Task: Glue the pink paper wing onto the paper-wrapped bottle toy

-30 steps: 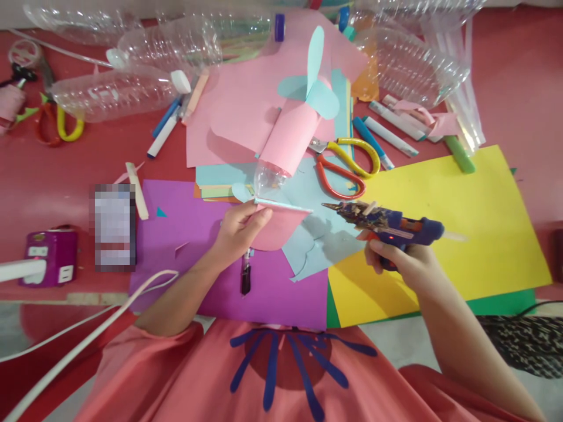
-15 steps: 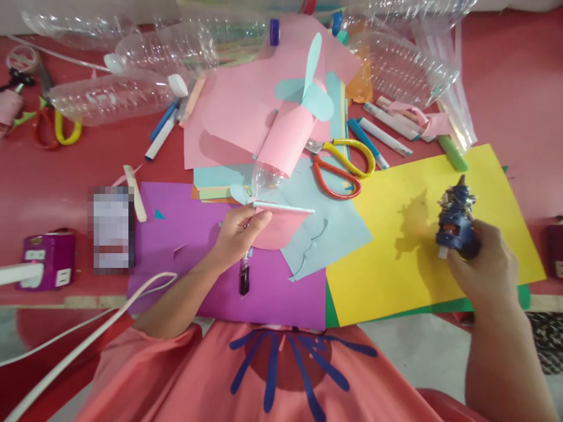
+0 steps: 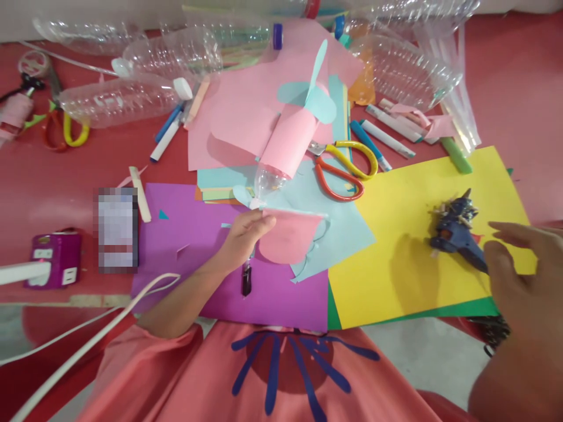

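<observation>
My left hand [image 3: 244, 237] pinches the top left corner of a folded pink paper piece [image 3: 288, 237] with a curved lower edge. Just beyond it lies a plastic bottle wrapped in pink paper [image 3: 288, 140], with light blue paper fins [image 3: 310, 97] at its far end. On the yellow sheet [image 3: 382, 234] rests a blue hot glue gun [image 3: 457, 231], on its side. My right hand [image 3: 523, 266] is apart from the glue gun's handle, fingers spread and holding nothing. Beneath the left hand, a black-handled cutter-like tool [image 3: 246, 278] is partly hidden.
Scissors [image 3: 345, 170] with red and yellow handles lie right of the wrapped bottle. Clear bottles [image 3: 123, 99] line the back, with markers [image 3: 387, 138] at both sides. A phone [image 3: 116, 228] and a purple power adapter [image 3: 55, 261] sit left. A white cable [image 3: 88, 340] crosses the front left.
My right hand has let go of the glue gun and drawn back to the right. The pink paper in my left hand has tipped so more of its face shows.
</observation>
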Demonstrator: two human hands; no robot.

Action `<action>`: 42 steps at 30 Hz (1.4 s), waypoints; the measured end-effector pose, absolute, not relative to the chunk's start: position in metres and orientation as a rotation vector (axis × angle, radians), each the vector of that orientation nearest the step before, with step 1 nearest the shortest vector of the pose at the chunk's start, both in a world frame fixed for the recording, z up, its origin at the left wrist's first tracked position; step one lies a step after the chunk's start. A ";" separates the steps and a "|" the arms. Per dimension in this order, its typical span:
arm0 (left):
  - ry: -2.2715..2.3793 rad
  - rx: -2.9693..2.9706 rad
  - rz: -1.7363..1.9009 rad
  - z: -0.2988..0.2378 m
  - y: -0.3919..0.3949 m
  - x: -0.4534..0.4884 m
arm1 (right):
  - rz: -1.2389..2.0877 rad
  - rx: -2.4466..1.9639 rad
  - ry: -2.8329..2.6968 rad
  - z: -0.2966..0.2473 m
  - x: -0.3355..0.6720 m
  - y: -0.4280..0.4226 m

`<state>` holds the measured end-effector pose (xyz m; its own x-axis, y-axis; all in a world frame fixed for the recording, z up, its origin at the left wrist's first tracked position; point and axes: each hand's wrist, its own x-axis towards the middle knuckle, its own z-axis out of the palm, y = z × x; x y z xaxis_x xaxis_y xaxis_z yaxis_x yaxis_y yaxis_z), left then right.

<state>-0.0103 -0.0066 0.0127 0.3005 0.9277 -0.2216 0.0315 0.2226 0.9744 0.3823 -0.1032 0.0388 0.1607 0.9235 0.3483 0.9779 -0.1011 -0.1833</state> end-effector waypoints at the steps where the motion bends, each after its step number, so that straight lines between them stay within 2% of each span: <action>1: 1.076 1.113 0.830 0.012 -0.007 -0.009 | -0.141 -1.965 -1.827 0.043 0.365 -0.097; 7: 0.898 0.808 0.819 0.018 -0.010 0.004 | 0.716 -1.313 -2.037 0.040 0.262 -0.060; 11: 0.862 0.690 0.842 0.021 -0.011 0.008 | 1.460 -1.191 -1.637 0.026 0.219 -0.049; 14: 0.900 0.672 0.867 0.022 -0.012 0.008 | 1.720 -1.145 -1.358 0.020 0.201 -0.045; 19: 0.950 0.738 0.894 0.018 -0.014 0.008 | 1.806 -1.098 -1.036 0.016 0.185 -0.041; 24: 1.014 0.907 0.879 0.007 -0.016 0.004 | 1.684 -1.298 -1.041 0.015 0.184 -0.037; 29: 0.818 0.894 0.828 0.011 -0.010 0.002 | 1.594 -1.321 -1.020 0.014 0.199 -0.026; 34: 0.743 0.800 0.807 0.024 -0.002 0.000 | 1.860 -1.254 -1.187 0.029 0.220 -0.011; 42: 0.856 0.992 0.687 0.030 -0.005 0.001 | 1.816 -1.166 -1.640 0.042 0.230 -0.006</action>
